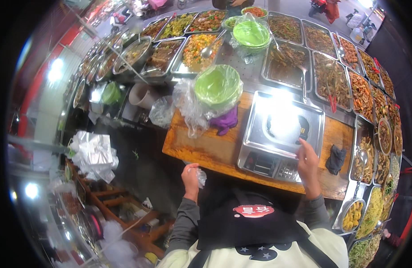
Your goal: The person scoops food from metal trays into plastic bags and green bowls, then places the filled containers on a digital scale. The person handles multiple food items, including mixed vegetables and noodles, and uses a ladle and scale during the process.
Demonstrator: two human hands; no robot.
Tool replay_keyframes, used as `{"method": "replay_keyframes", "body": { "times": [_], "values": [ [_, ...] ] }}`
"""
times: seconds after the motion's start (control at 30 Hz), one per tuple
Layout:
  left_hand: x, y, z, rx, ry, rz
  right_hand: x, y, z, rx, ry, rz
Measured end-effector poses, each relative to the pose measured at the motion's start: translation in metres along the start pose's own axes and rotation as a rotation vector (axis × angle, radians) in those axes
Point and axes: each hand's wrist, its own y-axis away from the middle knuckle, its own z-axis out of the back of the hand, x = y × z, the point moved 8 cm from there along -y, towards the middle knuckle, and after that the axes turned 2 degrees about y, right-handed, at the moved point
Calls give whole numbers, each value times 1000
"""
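Note:
My left hand (192, 179) is closed on a crumpled clear plastic bag (201, 178), just off the front edge of a wooden board (199, 150). My right hand (306, 157) is over the right side of an electronic scale with a steel pan (253, 137); its fingers are partly bent, and whether a fingertip touches the pan is unclear. Glare covers the middle of the pan. Left of the scale stand green bowls (218, 83) covered with clear plastic, beside a purple cloth (225, 121). A dark cloth (336, 159) lies right of the scale.
Steel trays of cooked food (201, 50) line the far side and the right. More plastic-covered green bowls (251, 35) stand among them. Foil sheets (92, 150) lie at left, above a wooden rack (125, 214). A person's hand (237, 2) shows at the top.

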Motion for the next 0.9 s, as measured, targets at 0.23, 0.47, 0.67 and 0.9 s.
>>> {"method": "replay_keyframes", "body": {
  "times": [0.23,0.47,0.67,0.9],
  "values": [
    [-57,-124,8,-123,-292,-217,85,-83,-67,4,3,149],
    [-74,-245,-32,-17,-785,-480,105,-147,-141,125,-308,-167],
    [-52,-256,-60,50,-981,-716,90,-238,-153,126,-450,-245],
    [-62,-242,-63,-25,-962,-785,35,-405,-216,17,487,308]
  ]
}}
